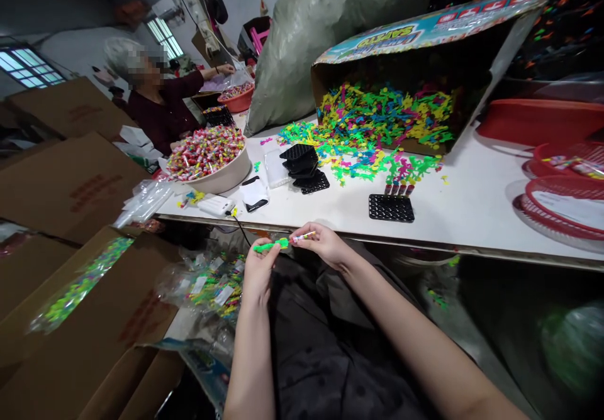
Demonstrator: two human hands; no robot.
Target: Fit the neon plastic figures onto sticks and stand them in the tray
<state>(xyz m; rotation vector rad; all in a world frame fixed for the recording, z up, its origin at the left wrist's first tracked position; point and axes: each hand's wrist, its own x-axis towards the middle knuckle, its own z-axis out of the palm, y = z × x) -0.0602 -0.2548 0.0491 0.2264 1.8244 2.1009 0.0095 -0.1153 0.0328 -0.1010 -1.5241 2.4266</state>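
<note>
Over my lap, just below the white table's front edge (425,244), my left hand (258,268) pinches a small green plastic toy piece (271,245). My right hand (323,243) is closed on a thin wrapped candy stick (302,237) whose tip meets the green piece. A black grid tray (391,207) with a few sticks standing along its back row lies on the table ahead of my hands. Behind it, a tipped cardboard box (425,30) spills a heap of neon plastic figures (377,124).
A stack of black grid trays (302,165), a phone (255,193) and a bowl of wrapped candies (207,156) sit at left. Red baskets (561,200) are at right. Cardboard boxes (70,187) and filled bags (207,288) crowd the floor at left. Another person (160,105) works at the far left.
</note>
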